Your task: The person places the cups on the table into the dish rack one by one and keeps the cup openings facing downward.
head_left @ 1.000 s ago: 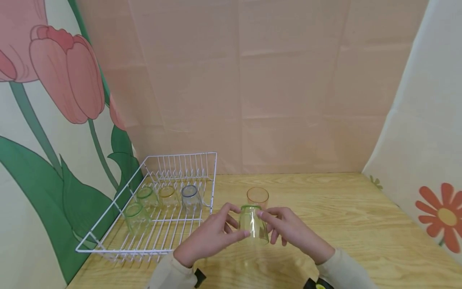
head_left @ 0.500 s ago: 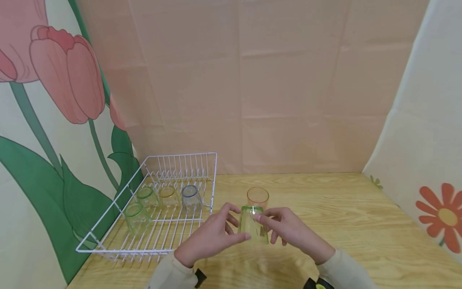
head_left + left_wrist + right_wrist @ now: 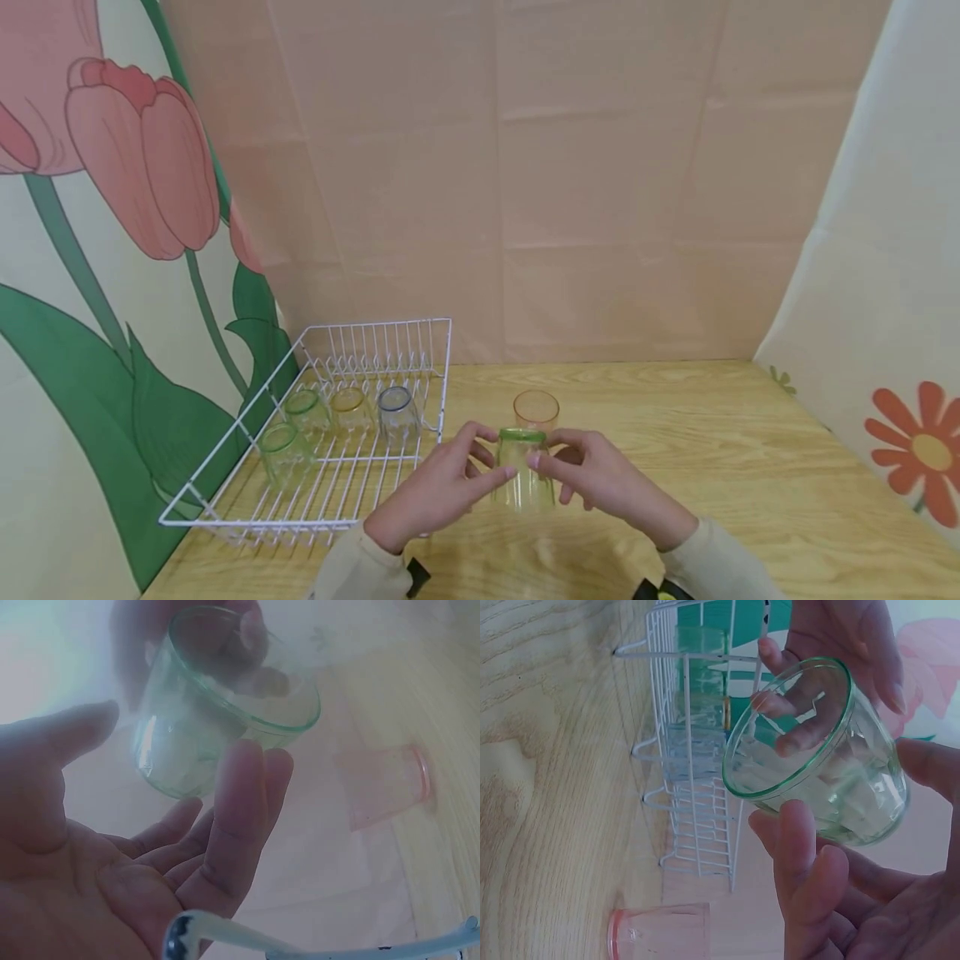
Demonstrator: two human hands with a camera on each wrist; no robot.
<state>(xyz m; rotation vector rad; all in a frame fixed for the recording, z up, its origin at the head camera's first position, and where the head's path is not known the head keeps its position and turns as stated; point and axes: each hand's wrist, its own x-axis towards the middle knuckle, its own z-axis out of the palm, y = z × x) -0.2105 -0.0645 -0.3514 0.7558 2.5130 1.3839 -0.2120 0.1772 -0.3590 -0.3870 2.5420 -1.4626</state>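
Both hands hold a clear green-rimmed glass (image 3: 528, 493) above the table, its rim at the top in the head view. My right hand (image 3: 611, 482) has its thumb and index finger against the glass, near the rim and side. Curved fingers of my left hand (image 3: 444, 485) lie around the other side; in the left wrist view their tips meet or nearly meet the glass (image 3: 199, 742), and the left thumb (image 3: 86, 727) stands a little apart from it. Just behind, a glass with an orange rim (image 3: 536, 408) stands on the table, partly hidden.
To the left stands a white wire dish rack (image 3: 360, 525). It bears several glasses, among them a yellow-rimmed one (image 3: 349, 412) and a blue-rimmed one (image 3: 397, 417). A pink cloth (image 3: 615, 192) hangs behind the wooden table (image 3: 720, 467). Near the left hand is the rack's edge (image 3: 322, 952).
The green-rimmed glass has tilted and turned slightly between the hands. The left thumb has shifted up a little along it. The other glasses and the rack stay put.
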